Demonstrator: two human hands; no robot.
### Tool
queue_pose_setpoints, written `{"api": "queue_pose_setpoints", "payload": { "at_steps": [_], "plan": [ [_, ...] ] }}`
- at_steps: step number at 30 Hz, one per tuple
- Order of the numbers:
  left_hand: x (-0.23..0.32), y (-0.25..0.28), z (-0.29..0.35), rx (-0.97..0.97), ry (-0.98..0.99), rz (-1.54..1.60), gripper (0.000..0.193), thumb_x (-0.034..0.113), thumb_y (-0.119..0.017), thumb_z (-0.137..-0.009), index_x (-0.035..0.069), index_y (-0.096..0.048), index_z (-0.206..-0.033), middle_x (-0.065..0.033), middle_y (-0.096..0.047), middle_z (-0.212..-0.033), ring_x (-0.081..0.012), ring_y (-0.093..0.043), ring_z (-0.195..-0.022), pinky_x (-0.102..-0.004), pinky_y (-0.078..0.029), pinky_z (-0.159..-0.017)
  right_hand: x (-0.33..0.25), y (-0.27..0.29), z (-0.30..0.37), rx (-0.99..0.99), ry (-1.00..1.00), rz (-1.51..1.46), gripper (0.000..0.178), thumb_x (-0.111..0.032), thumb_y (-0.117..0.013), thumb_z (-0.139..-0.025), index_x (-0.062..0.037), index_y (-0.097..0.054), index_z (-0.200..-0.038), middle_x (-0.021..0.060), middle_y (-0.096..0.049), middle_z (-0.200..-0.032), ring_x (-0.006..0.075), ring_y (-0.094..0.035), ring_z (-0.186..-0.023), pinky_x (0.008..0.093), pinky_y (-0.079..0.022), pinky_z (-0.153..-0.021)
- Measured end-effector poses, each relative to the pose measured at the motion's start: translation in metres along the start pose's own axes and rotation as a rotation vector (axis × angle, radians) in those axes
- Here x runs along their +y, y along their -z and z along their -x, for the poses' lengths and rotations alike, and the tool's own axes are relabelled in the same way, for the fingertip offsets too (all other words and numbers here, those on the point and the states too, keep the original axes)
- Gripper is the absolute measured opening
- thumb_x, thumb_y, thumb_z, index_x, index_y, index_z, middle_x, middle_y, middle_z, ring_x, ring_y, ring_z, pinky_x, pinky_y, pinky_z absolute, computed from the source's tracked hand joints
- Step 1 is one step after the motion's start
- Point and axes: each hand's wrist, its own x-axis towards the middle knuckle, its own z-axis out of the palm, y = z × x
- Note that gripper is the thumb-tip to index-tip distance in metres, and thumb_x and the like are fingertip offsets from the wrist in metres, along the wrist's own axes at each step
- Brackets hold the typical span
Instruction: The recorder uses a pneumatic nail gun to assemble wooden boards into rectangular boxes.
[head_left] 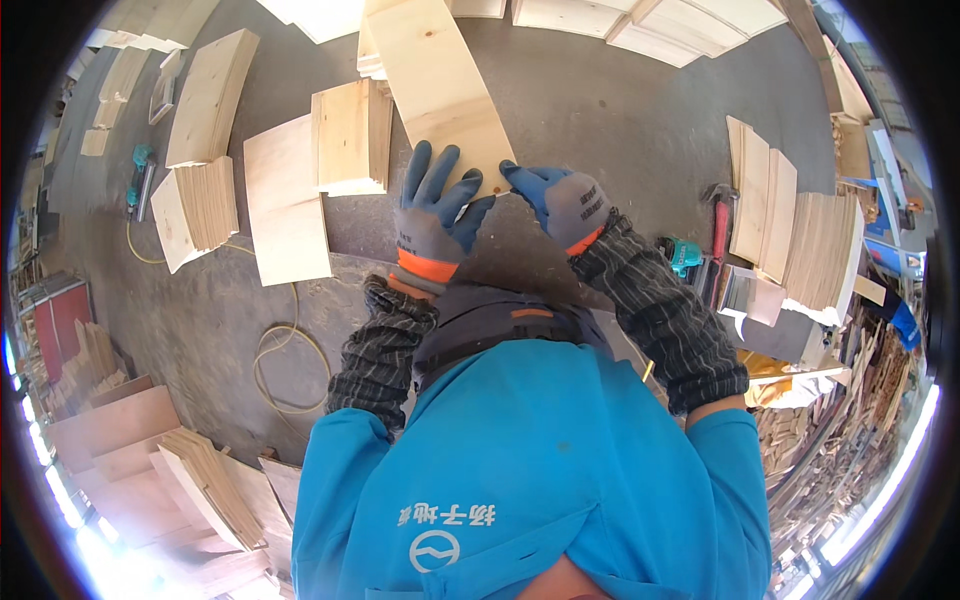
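A long pale wooden board [440, 75] slants away from me, its near end at my hands. My left hand [437, 205], in a blue and grey glove with an orange cuff, rests on its near left part with fingers spread. At the board's near right corner my right hand [562, 200], gloved alike, is closed on the edge. Its fingertips are partly hidden. Under the board's far left side shows part of another pale wooden piece [369, 50]. Just left stands a stack of wooden panels [350, 140].
More panel stacks stand left [200, 210] and right [820, 250]. A yellow hose [262, 370] coils on the floor [200, 330]. Teal power tools lie at left [141, 157] and right [683, 257], the latter near a red-handled tool [720, 225]. Wood scraps [830, 430] pile at lower right.
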Motion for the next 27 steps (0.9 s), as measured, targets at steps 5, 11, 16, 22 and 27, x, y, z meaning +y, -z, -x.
{"api": "queue_pose_setpoints", "payload": {
  "at_steps": [5,11,16,22,27],
  "plan": [
    [-0.007,-0.01,0.007,0.048,0.007,0.066,0.034,0.019,-0.095,-0.078,0.012,-0.083,-0.109,-0.0148,-0.067,-0.146,-0.049,-0.051,-0.145,-0.0547,-0.053,-0.113,0.024,0.001,0.031,0.214,-0.021,-0.248,0.041,-0.01,-0.067,-0.102,-0.0069,-0.065,-0.143,0.0225,-0.074,-0.131,0.0373,-0.076,-0.111,0.041,-0.063,-0.091],
    [-0.009,-0.009,0.008,0.017,0.046,0.076,0.037,0.019,-0.095,-0.077,0.012,-0.081,-0.112,-0.0145,-0.066,-0.147,-0.0495,-0.048,-0.148,-0.0553,-0.051,-0.115,0.105,-0.001,0.204,0.308,-0.871,0.051,0.066,-0.028,-0.074,-0.101,0.0004,-0.051,-0.156,0.0251,-0.061,-0.152,0.039,-0.061,-0.139,0.0449,-0.049,-0.115],
    [-0.009,-0.014,0.007,0.039,0.013,0.088,0.04,0.017,-0.095,-0.077,0.012,-0.08,-0.113,-0.0143,-0.065,-0.148,-0.0496,-0.047,-0.149,-0.056,-0.051,-0.115,0.126,-0.053,0.295,0.243,-0.902,0.382,0.092,-0.052,-0.074,-0.097,-0.0021,-0.037,-0.165,0.0285,-0.043,-0.166,0.0433,-0.046,-0.151,0.0463,-0.04,-0.122],
    [-0.012,-0.017,0.008,0.054,0.002,0.084,0.039,0.016,-0.094,-0.077,0.012,-0.078,-0.112,-0.0148,-0.065,-0.148,-0.05,-0.046,-0.149,-0.0568,-0.05,-0.116,0.144,-0.084,0.32,0.153,-1.248,0.35,0.096,-0.053,-0.074,-0.097,-0.001,-0.033,-0.166,0.0296,-0.051,-0.159,0.0418,-0.051,-0.147,0.049,-0.043,-0.12],
    [-0.013,-0.018,0.008,0.096,-0.021,0.114,0.04,0.016,-0.093,-0.077,0.012,-0.077,-0.113,-0.0152,-0.065,-0.147,-0.0502,-0.046,-0.149,-0.0568,-0.049,-0.116,0.161,-0.085,0.332,-0.045,-1.459,0.189,0.077,-0.042,-0.074,-0.096,0.002,-0.048,-0.153,0.0293,-0.073,-0.12,0.0425,-0.071,-0.115,0.0515,-0.056,-0.098]
  ]
}}
